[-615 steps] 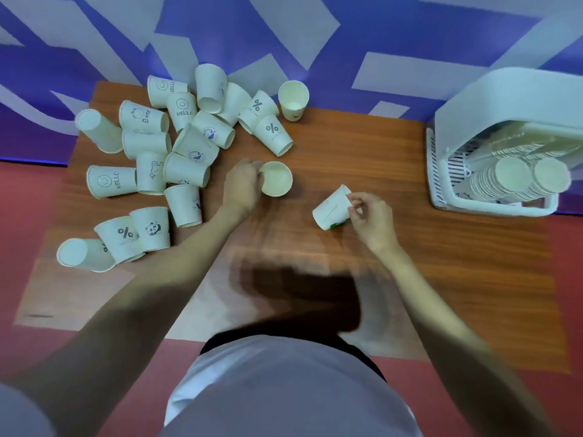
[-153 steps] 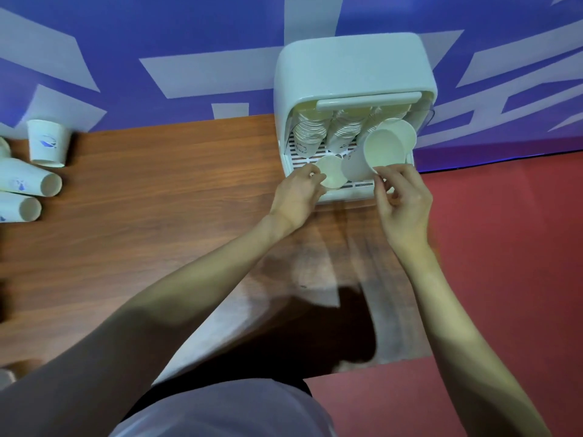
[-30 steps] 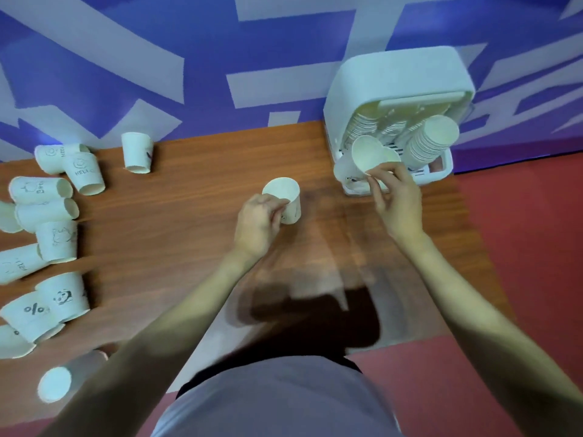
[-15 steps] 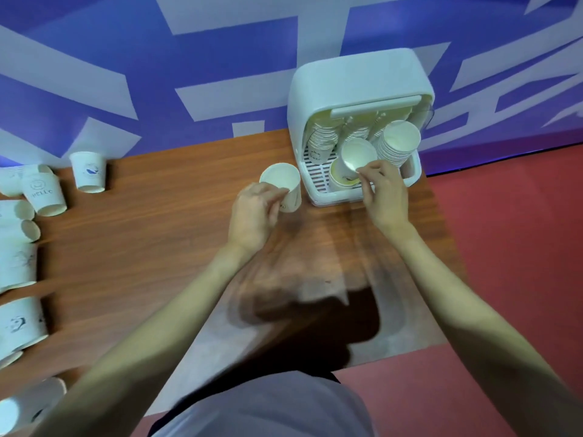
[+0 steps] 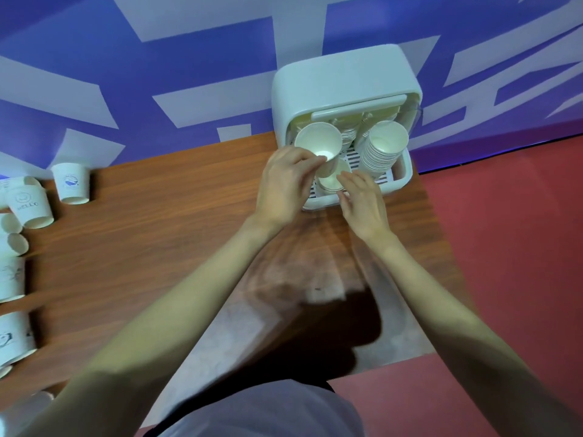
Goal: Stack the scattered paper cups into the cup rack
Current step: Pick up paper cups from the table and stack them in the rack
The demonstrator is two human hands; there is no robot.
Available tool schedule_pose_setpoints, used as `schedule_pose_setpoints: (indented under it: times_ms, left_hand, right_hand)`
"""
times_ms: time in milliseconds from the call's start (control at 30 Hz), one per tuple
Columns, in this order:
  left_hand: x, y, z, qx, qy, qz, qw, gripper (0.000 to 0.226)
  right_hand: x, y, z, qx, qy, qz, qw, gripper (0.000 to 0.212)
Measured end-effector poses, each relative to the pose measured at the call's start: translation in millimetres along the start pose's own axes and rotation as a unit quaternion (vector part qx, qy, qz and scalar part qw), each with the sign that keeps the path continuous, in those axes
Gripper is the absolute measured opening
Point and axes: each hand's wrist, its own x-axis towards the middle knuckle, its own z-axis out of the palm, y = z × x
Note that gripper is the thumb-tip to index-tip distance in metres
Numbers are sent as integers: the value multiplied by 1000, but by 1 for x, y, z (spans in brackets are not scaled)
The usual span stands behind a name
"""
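The white cup rack (image 5: 344, 80) stands at the far right end of the wooden table (image 5: 164, 234). My left hand (image 5: 284, 184) grips a paper cup (image 5: 318, 141), mouth toward me, in front of the rack's left side. Just below it a short stack's top cup (image 5: 334, 181) lies in the rack's front. My right hand (image 5: 362, 203) hovers beside that cup with fingers straight, holding nothing. A tall stack of cups (image 5: 383, 149) leans out of the rack on the right. Several loose cups (image 5: 31, 205) lie along the table's left edge.
A blue and white patterned wall rises behind the table. Red floor (image 5: 504, 247) lies to the right of the table and rack. One cup (image 5: 71, 184) stands upside down near the far left.
My left hand carried its cup from the table up to the rack's left front. My right hand let go of its cup, which now lies on the short stack.
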Motion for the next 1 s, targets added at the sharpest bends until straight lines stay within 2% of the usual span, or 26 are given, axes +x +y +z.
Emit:
schedule_pose_setpoints:
  times_ms: [200,567,700,833,1000]
  left_hand:
    - [11,2,31,56,-94,1,994,19]
    - [15,-12,55,82,-234,-27,968,25]
    - [-1,-19,48,54,-199,-56,977,29]
    - [-34,-39,22,43,-140,-75,986,21]
    - [-103,-84,-21,70,-149,-151,975,36]
  right_hand:
    - [-25,1,-8,27,-9,23,999,38]
    - [-55,-6,-15,10,-45,36,998,41]
    - [-59,-11,-16,-9,-57,40,998,43]
    - [-63,-29,-10,-25,-79,22,996,45]
    - [-68,-70,10,-39,-127,-26,991,52]
